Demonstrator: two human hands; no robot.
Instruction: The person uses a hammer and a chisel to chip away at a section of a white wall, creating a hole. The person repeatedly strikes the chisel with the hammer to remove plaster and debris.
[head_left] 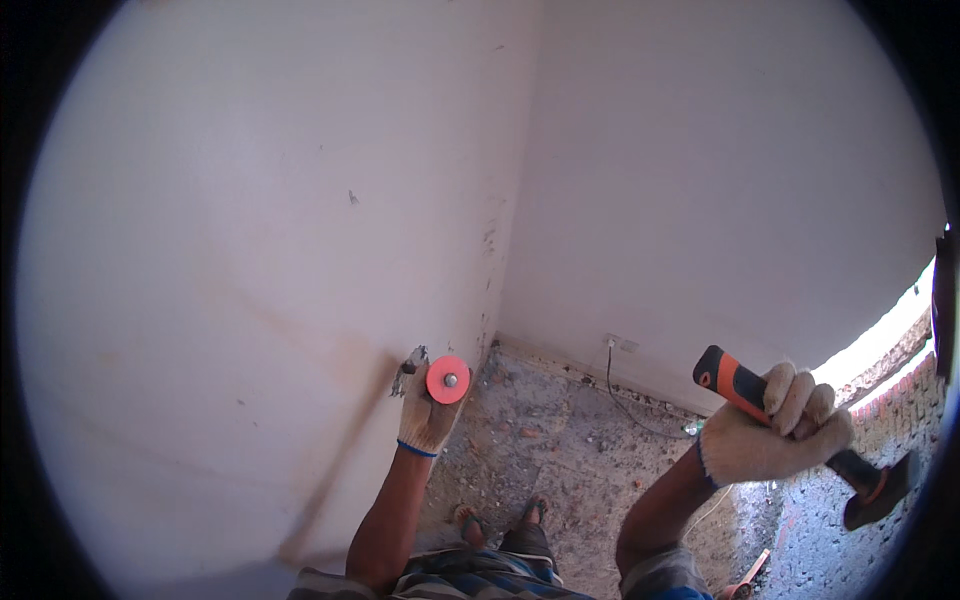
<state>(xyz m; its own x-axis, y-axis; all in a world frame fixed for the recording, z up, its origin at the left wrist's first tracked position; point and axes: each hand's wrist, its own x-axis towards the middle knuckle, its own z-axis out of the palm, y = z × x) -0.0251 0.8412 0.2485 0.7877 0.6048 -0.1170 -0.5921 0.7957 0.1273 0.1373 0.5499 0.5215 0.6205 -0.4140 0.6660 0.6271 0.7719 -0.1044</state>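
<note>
My left hand (428,415), in a knit work glove, is wrapped around a chisel (447,380) whose round red hand guard faces up at me; the tip is set against the white wall (250,250) low down, near the corner; my right hand (770,430), gloved the same, is closed tight on the orange and black handle of a hammer (800,430), whose dark head hangs out to my right, well apart from the chisel; judging by the wall, the work is only just begun, for there is one small chipped patch (410,362) of grey just beside the chisel and the rest of the plaster looks whole, with a few scuffs and a faint brownish stain; a thin cable (612,385) runs down from a fitting at the foot of the far wall onto the rough floor (560,440), which is strewn with grit and rubble; my left arm reaches forward and up, nearly straight, while my right elbow is bent and the hammer is drawn back to the side, level with my wrist; my sandalled feet (500,515) stand below.
</note>
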